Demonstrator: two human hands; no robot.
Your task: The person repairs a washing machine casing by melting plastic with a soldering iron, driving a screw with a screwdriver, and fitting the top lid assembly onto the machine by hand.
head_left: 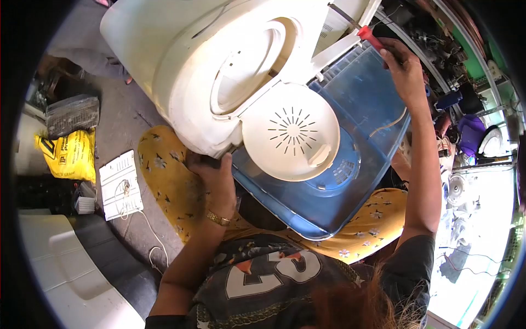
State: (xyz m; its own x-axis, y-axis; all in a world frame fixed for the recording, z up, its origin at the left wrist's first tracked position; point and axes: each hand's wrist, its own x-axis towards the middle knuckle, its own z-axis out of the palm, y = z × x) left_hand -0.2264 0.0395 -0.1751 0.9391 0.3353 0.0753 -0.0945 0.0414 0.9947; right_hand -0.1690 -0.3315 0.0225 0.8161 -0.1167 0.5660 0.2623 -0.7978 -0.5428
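My right hand (404,71) is closed round the red handle of a screwdriver (371,38), its shaft pointing up and left along the white frame of the appliance. My left hand (215,180) grips the lower edge of the white plastic housing (159,71), its fingertips partly hidden under it. The housing has a round opening (246,71). From its rim hangs a round white lid (296,156) with a ring of slots. Beside and beneath the lid, a translucent blue plastic cover (361,82) rests across my lap.
On the floor at the left lie a white panel (118,186) with a cord and a yellow bag (68,156). A white casing (60,263) stands at lower left. Cluttered shelves with a purple item (471,134) line the right side. A person's leg (82,57) shows at upper left.
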